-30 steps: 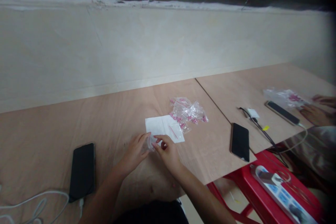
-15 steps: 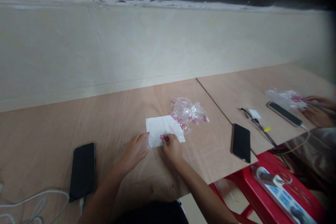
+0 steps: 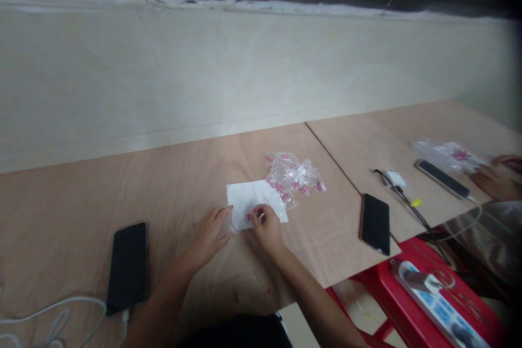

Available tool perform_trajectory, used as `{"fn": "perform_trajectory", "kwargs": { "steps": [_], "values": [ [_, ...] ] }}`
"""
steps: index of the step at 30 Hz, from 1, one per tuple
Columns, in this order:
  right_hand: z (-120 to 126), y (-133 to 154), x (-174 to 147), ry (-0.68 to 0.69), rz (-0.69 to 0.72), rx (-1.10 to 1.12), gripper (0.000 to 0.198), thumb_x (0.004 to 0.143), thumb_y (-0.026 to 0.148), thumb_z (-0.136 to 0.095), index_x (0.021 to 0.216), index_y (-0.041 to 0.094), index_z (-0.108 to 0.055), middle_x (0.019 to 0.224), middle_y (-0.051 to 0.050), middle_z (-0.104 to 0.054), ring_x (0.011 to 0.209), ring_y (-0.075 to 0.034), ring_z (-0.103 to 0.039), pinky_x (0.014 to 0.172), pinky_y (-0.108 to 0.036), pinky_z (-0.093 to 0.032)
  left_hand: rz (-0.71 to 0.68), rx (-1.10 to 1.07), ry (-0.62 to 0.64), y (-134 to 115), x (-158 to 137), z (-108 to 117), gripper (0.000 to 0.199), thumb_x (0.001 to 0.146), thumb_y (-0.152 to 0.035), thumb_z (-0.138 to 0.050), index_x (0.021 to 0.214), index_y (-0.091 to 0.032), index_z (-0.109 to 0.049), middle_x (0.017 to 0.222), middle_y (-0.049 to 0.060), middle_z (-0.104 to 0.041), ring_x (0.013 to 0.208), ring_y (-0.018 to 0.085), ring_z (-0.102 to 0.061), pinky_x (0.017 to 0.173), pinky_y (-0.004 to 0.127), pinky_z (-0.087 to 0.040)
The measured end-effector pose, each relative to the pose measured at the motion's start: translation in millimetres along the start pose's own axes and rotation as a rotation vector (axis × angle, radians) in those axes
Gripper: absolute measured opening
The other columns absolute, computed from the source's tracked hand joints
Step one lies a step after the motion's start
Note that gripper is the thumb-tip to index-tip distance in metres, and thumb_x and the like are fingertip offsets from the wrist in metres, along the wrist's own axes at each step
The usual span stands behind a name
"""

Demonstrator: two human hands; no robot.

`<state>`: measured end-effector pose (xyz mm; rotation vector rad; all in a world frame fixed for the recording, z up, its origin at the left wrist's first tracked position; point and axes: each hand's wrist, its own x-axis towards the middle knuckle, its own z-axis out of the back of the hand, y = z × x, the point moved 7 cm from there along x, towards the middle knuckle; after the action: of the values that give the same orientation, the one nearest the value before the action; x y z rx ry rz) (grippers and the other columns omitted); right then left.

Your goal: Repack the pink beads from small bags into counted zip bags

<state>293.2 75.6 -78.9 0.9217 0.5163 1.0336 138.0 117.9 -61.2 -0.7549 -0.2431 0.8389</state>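
Observation:
My left hand (image 3: 207,236) is closed on a small clear zip bag (image 3: 234,223), whose pinkish-red edge line faces right. A white sheet of paper (image 3: 240,196) lies flat beyond and between my hands. Over its near part, my right hand (image 3: 267,229) pinches a small cluster of pink-red beads (image 3: 250,216), partly covered by the fingertips. The beads are just right of the bag, apart from its edge. Touching the paper's right side is a heap of clear bags (image 3: 299,176) with pink-red beads inside.
A black phone (image 3: 128,261) on a white cable lies left; another phone (image 3: 375,223) lies right. Farther right are a black cable (image 3: 402,193), a power bank-like device (image 3: 442,178) and a co-worker's hand (image 3: 495,179) near clear bags (image 3: 438,152). A red stool (image 3: 379,283) carries a power strip (image 3: 440,304).
My right hand's fingers have shifted slightly left and curled more over the beads. My left hand stays put with the bag. The co-worker's hands have drawn back from the pink pieces.

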Motion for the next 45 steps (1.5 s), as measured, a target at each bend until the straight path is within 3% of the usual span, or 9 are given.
{"fn": "perform_trajectory", "kwargs": {
  "steps": [5,10,16,21,26,30,34,40,45],
  "values": [
    [-7.3,33.2,-8.5,0.127,0.148,0.129,0.013,0.077,0.023,-0.052,0.085,0.018,-0.06,0.073,-0.002,-0.055,0.062,-0.014,-0.049,0.057,-0.025,-0.04,-0.028,0.037,-0.023,1.5,3.9,-3.9,0.052,0.073,-0.013,-0.052,0.123,-0.023,-0.04,0.121,0.007,-0.05,0.114,0.021,-0.044,0.099,0.04,-0.035],
    [4.4,2.3,0.6,-0.037,0.05,-0.011,0.02,0.079,0.019,-0.047,0.092,0.017,-0.061,0.082,-0.007,-0.058,0.075,-0.018,-0.054,0.068,-0.03,-0.043,0.014,0.006,-0.022,3.8,-0.3,2.3,0.054,0.073,-0.011,-0.052,0.123,-0.023,-0.039,0.123,0.007,-0.048,0.116,0.021,-0.042,0.1,0.04,-0.033],
    [-1.0,-19.1,12.5,0.032,0.031,-0.131,0.018,0.079,0.015,-0.047,0.075,0.016,-0.064,0.08,-0.009,-0.06,0.075,-0.02,-0.055,0.069,-0.031,-0.042,0.028,0.013,-0.01,4.8,-1.6,3.7,0.054,0.072,-0.011,-0.053,0.123,-0.023,-0.038,0.123,0.006,-0.048,0.117,0.021,-0.041,0.101,0.039,-0.032],
    [5.5,5.5,7.4,-0.003,0.061,0.007,0.014,0.078,0.019,-0.051,0.071,0.017,-0.062,0.074,-0.005,-0.061,0.072,-0.018,-0.054,0.067,-0.029,-0.042,0.007,0.038,-0.011,3.3,2.1,-1.2,0.055,0.072,-0.01,-0.053,0.123,-0.023,-0.039,0.121,0.007,-0.049,0.115,0.022,-0.043,0.099,0.04,-0.034],
    [-4.3,28.4,-2.7,0.106,0.135,0.156,0.014,0.08,0.023,-0.052,0.083,0.019,-0.065,0.077,-0.004,-0.062,0.067,-0.015,-0.054,0.061,-0.026,-0.042,0.004,0.038,-0.018,0.0,6.1,-2.2,0.053,0.072,-0.012,-0.053,0.122,-0.024,-0.04,0.12,0.007,-0.05,0.113,0.022,-0.046,0.097,0.041,-0.036],
    [-1.3,5.0,4.1,-0.009,0.069,0.001,0.018,0.079,0.018,-0.05,0.086,0.017,-0.066,0.08,-0.007,-0.062,0.079,-0.019,-0.055,0.073,-0.031,-0.042,0.01,0.051,-0.009,3.3,4.4,0.2,0.054,0.071,-0.011,-0.054,0.122,-0.023,-0.039,0.121,0.007,-0.049,0.114,0.021,-0.044,0.099,0.039,-0.034],
    [-8.8,-14.2,13.8,0.061,0.029,-0.133,0.02,0.075,0.01,-0.049,0.075,0.016,-0.067,0.078,-0.009,-0.063,0.079,-0.02,-0.055,0.073,-0.03,-0.041,0.022,0.069,-0.006,5.4,2.9,2.4,0.054,0.071,-0.011,-0.053,0.122,-0.022,-0.04,0.122,0.007,-0.049,0.115,0.021,-0.042,0.099,0.038,-0.033],
    [-5.7,-6.9,18.7,0.036,0.026,-0.104,0.016,0.075,0.012,-0.049,0.07,0.016,-0.064,0.073,-0.006,-0.062,0.075,-0.018,-0.055,0.072,-0.028,-0.041,0.035,0.097,0.012,3.7,4.6,-0.5,0.054,0.071,-0.01,-0.052,0.122,-0.021,-0.039,0.119,0.007,-0.051,0.114,0.022,-0.043,0.098,0.038,-0.034],
    [-8.7,-6.8,17.8,0.06,0.017,-0.242,0.015,0.071,0.009,-0.053,0.075,0.015,-0.066,0.081,-0.008,-0.064,0.08,-0.019,-0.054,0.073,-0.027,-0.039,0.062,0.111,0.014,7.4,4.7,-2.1,0.054,0.07,-0.011,-0.053,0.122,-0.018,-0.04,0.119,0.009,-0.05,0.113,0.023,-0.044,0.098,0.038,-0.034]
  ]
}}
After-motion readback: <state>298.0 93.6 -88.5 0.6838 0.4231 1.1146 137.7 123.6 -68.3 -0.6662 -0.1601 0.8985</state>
